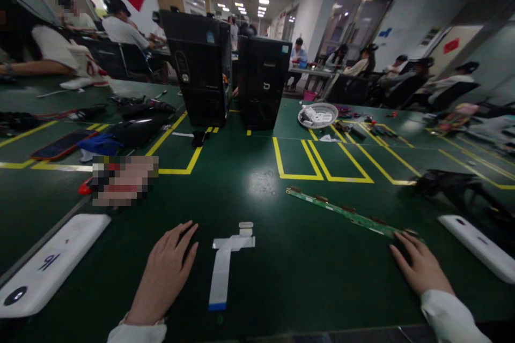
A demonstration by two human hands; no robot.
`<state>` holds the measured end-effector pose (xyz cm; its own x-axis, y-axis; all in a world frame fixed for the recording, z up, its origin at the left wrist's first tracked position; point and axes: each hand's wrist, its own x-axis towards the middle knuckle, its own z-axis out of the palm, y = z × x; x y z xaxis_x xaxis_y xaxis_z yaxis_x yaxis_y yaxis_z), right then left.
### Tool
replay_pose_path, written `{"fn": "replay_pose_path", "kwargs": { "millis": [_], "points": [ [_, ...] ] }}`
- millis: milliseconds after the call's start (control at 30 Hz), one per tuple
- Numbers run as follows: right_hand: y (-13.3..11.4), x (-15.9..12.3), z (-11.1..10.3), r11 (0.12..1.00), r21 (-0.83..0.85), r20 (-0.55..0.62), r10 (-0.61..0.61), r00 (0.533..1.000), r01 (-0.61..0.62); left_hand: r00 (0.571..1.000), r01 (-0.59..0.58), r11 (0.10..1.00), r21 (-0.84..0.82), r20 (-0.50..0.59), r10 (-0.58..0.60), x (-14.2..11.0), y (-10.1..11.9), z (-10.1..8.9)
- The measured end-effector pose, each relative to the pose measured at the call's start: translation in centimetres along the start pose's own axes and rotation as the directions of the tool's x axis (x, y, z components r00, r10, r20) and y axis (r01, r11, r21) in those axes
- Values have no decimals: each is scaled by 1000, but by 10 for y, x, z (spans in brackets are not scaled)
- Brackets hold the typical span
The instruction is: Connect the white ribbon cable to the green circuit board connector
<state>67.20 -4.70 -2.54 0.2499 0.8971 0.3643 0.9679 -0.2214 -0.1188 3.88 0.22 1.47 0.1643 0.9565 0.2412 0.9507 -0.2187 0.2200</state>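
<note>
My left hand (169,268) rests low over the green table, palm down, its fingers stretched out and holding nothing. Just to its right lies a white flat ribbon cable (220,276), folded into a T shape, with a connector at the top and a blue end at the bottom. My right hand (422,265) reaches to the near right end of a long, thin green circuit board (340,211). Its fingertips touch or cover that end, while thumb and index finger stay apart. The board lies slantwise on the table with several brown connectors along its edge.
White oblong devices flank me, one at left (52,268) and one at right (478,249). Two black computer cases (263,83) stand ahead. A white basket (317,116) holds small parts. Yellow tape (301,176) marks the table (306,289). Cables and tools lie left; several people sit beyond.
</note>
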Motion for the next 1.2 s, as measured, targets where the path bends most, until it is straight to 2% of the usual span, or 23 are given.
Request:
{"fn": "replay_pose_path", "kwargs": {
  "millis": [100, 200, 433, 567, 700, 867, 1000, 1100, 1200],
  "points": [
    [-14, 14, 1, 999, -14, 33, -37, 999, 38, 1000, 7, 1000, 1, -1, -7, 0, 0, 0],
    [-42, 32, 3, 994, -32, 45, -99, 994, 100, 1000, 15, 1000, 1, 8, -15, 0, 1, 0],
    [-150, 62, 18, 973, -12, 26, -230, 973, 230, 1000, 20, 1000, 8, 21, -20, 0, 2, -1],
    [-207, 64, 25, 954, 41, 22, -299, 954, 298, 1000, 11, 1000, 8, 10, -11, -1, 1, -1],
    [-248, 58, 24, 919, 83, 22, -388, 921, 385, 1000, -5, 1000, 5, -25, 6, 0, 2, -1],
    [-289, 43, 14, 896, 82, 62, -441, 895, 436, 999, -18, 1000, 9, -50, 19, 0, 4, -1],
    [-316, 26, 5, 904, 49, 100, -427, 899, 425, 998, -26, 1000, 15, -50, 27, 0, 3, -1],
    [-326, 20, -1, 902, 51, 122, -432, 894, 429, 999, -27, 1000, 14, -44, 28, 0, 3, -1],
    [-325, 22, -4, 891, 77, 104, -454, 885, 448, 998, -35, 999, 14, -49, 35, 1, 3, -1]
  ]
}}
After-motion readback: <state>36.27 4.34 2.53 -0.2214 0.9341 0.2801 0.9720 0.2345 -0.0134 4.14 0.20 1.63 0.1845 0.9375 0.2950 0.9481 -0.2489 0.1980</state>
